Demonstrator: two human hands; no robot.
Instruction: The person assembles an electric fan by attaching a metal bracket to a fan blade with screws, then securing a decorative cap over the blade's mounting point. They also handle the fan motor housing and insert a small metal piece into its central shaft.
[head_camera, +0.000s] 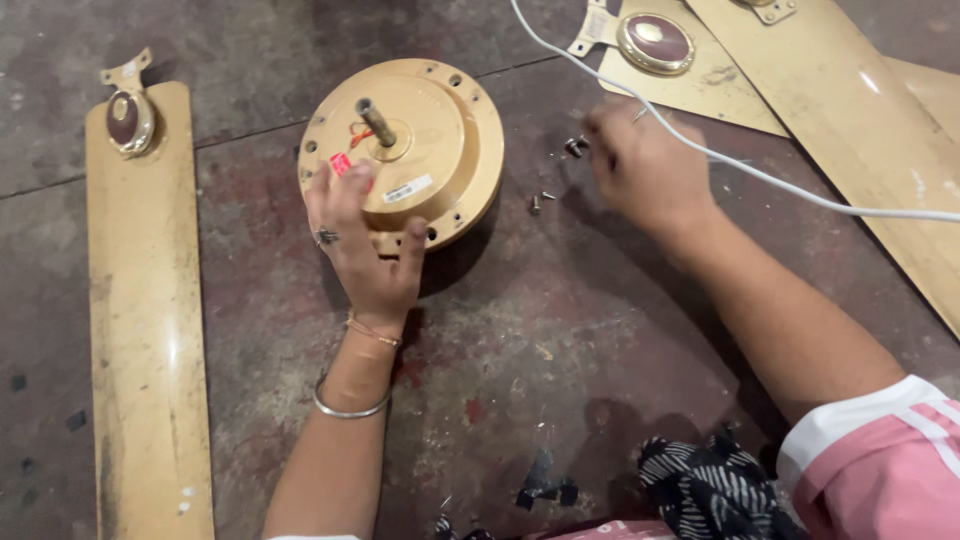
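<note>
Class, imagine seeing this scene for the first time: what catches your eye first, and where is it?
The round golden ceiling fan motor sits at centre on the floor, with the left hand resting on it. The right hand reaches by small screws beside it. A long golden fan blade lies at far left.

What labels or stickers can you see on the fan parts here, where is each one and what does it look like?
White label: a narrow rectangle with dark print, on top of the gold motor housing, just right of the left hand.
Red sticker: small, with white marks, on the housing by the left hand's fingertips.
Pale tag: on the bracket of the upper right blade; blurred.
No packages, signs or screens.
</note>
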